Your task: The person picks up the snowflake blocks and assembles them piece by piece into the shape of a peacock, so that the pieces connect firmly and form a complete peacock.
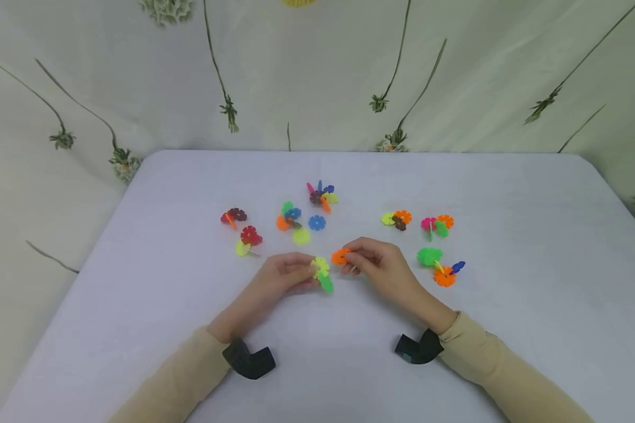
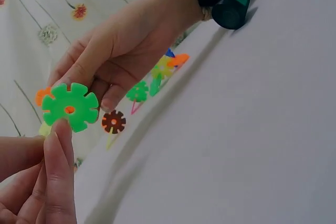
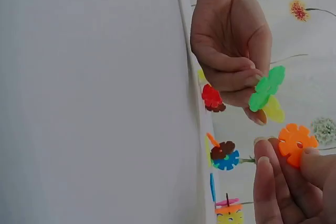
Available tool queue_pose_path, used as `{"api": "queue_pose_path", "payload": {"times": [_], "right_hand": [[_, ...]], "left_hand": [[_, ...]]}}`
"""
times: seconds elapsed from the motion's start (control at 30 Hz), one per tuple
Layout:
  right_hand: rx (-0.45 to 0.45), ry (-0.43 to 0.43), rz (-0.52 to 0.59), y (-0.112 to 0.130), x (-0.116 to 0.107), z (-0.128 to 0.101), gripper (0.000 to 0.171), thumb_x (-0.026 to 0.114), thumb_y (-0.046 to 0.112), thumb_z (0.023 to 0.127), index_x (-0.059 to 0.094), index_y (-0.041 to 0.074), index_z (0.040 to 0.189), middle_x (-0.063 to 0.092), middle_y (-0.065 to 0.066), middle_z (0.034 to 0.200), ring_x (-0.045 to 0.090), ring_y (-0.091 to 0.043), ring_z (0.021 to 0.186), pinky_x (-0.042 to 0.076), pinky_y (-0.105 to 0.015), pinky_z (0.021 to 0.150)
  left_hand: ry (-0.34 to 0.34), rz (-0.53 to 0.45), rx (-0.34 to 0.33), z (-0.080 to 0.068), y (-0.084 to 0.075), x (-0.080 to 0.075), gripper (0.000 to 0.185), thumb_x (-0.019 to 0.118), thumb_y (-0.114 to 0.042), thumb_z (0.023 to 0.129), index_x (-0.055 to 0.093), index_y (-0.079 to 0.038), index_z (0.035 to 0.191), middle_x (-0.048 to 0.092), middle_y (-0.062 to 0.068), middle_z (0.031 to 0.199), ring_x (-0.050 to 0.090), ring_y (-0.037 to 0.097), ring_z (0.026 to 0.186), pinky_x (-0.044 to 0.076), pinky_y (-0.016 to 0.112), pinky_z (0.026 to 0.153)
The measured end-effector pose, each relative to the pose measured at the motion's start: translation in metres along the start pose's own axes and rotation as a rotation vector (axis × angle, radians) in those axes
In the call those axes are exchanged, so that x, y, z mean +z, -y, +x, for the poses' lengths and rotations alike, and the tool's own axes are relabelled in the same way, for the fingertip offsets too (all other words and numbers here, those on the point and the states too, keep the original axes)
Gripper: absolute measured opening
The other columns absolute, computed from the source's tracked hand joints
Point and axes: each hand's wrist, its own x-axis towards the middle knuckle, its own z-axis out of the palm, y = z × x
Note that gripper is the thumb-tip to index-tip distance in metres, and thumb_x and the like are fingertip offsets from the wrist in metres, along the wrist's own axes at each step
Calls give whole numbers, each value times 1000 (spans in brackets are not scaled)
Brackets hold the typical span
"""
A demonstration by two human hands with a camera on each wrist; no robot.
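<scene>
My left hand (image 1: 288,273) pinches a yellow notched flower disc (image 1: 321,265) that is joined to a green notched flower disc (image 1: 326,284). In the left wrist view, the green disc (image 2: 81,100) faces the camera and hides most of the yellow one. My right hand (image 1: 381,267) pinches an orange notched flower disc (image 1: 340,256) between thumb and fingers. The right wrist view has that orange disc (image 3: 287,139) a short gap away from the yellow disc (image 3: 274,109). Both hands are held close together over the middle of the table.
Joined clusters of coloured discs lie beyond the hands: red and brown discs (image 1: 251,235) at left, a mixed cluster (image 1: 317,197) at the back, and green, orange and blue discs (image 1: 430,256) at right. A loose blue disc (image 1: 317,222) lies between. Behind the white table (image 1: 534,264) hangs a flowered cloth (image 1: 317,70).
</scene>
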Motion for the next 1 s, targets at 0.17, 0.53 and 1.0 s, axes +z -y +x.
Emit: {"api": "queue_pose_path", "payload": {"times": [0.17, 0.53, 1.0], "right_hand": [[-21, -2, -15, -2, 4, -1, 11, 63, 3, 89, 67, 2, 98, 67, -3, 80, 62, -20, 72, 52, -29, 66], [-154, 97, -153, -2, 12, -7, 8, 65, 2, 86, 68, 4, 93, 66, 0, 77, 63, -8, 71, 52, -23, 69], [186, 149, -320, 8, -11, 52, 31, 58, 20, 95, 61, 8, 122, 65, -4, 91, 59, -17, 67, 50, -28, 61]], "left_hand": [[45, -71, 1, 0, -2, 6, 39, 63, -19, 91, 56, 2, 123, 65, 14, 102, 65, 24, 91, 49, 30, 85], [28, -61, -137, -6, -7, 8, 39, 64, -16, 90, 55, 6, 121, 61, 15, 110, 63, 24, 93, 48, 30, 85], [14, 217, -86, 1, -10, -4, 41, 71, -35, 83, 62, -16, 119, 64, 2, 108, 59, 20, 100, 48, 33, 83]]}}
